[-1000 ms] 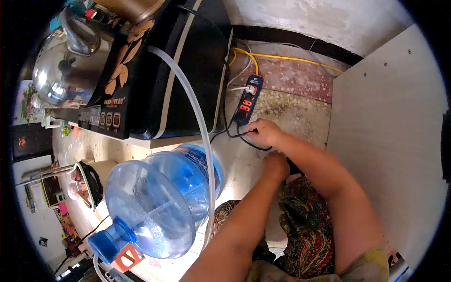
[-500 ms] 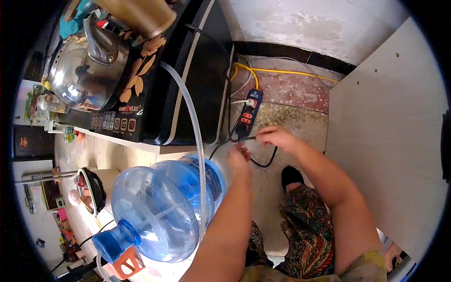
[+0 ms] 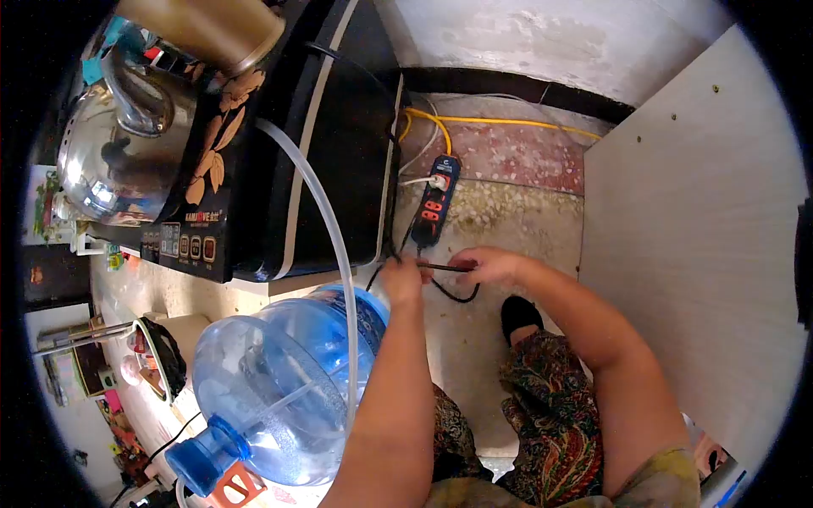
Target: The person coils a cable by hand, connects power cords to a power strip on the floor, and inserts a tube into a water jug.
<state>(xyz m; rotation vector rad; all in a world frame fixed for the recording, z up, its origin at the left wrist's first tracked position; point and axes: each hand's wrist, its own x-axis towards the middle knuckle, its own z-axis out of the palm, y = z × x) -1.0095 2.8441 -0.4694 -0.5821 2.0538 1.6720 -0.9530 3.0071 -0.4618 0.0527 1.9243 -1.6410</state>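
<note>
A black cord (image 3: 447, 267) stretches between my two hands above the floor, with a loose loop hanging below it. My left hand (image 3: 404, 278) is closed around the cord near the corner of the black cabinet. My right hand (image 3: 489, 265) grips the same cord farther right, its fingers curled over it. Just beyond the hands lies a dark power strip (image 3: 437, 200) with orange-red sockets. A white plug (image 3: 438, 181) sits in its upper part, and a black plug (image 3: 425, 229) appears to be in its lower end.
A black tea-stove cabinet (image 3: 347, 144) stands at left, carrying a steel kettle (image 3: 127, 152). Blue water bottles (image 3: 262, 389) and a clear hose (image 3: 326, 199) are beside my left arm. A pale panel (image 3: 686, 229) bounds the right. A yellow cable (image 3: 517, 124) runs along the wall.
My left hand has moved left and closed on the cord. My right hand has shifted slightly right and down, and the cord now spans between both hands. The view has shifted a little.
</note>
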